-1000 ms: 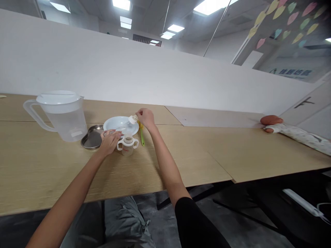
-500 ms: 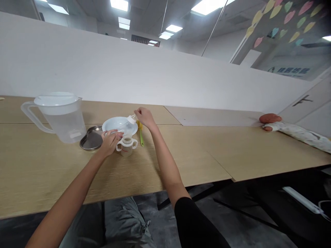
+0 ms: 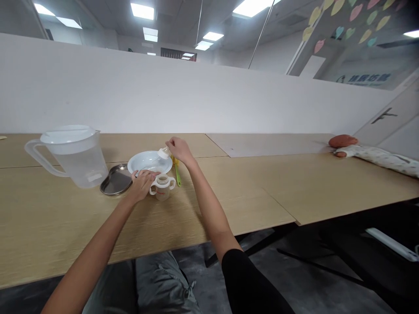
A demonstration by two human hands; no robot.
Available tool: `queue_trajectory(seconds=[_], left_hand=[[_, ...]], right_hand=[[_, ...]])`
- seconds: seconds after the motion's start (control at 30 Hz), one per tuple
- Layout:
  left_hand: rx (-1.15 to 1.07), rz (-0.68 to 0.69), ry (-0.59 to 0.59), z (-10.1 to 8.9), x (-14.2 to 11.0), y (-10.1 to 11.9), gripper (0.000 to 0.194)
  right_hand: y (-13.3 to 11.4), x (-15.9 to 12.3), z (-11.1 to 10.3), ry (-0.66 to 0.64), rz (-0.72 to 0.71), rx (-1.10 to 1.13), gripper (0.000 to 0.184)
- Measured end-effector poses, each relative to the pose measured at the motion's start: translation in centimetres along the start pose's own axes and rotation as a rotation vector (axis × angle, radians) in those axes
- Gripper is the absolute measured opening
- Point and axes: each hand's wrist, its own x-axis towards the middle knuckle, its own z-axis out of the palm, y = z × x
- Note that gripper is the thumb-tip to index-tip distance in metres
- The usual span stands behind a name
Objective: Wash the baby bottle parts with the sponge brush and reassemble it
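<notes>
You get a bright, even scene, lit by white rectangular ceiling panels seen through the glass beyond your hands. Soft, faint shadows fall on the wooden table beneath your forearms. Fine detail around your fingers looks soft, the floor nearer you is dim, and the wide view stretches toward its edges.
</notes>
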Motion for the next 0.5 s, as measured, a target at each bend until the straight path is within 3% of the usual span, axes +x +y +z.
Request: queue_trajectory(seconds=[0.3, 0.5], left_hand=[[0.268, -0.052, 0.059, 1.0, 0.3, 0.4, 0.052], [0.284, -0.15, 0.12, 0.1, 0.3, 1.5, 0.05]], right_hand=[[-0.2, 0.0, -0.1, -0.006, 0.009, 0.003, 0.022], [-0.1, 0.0, 0.3, -0.015, 0.01, -0.007, 0.022]])
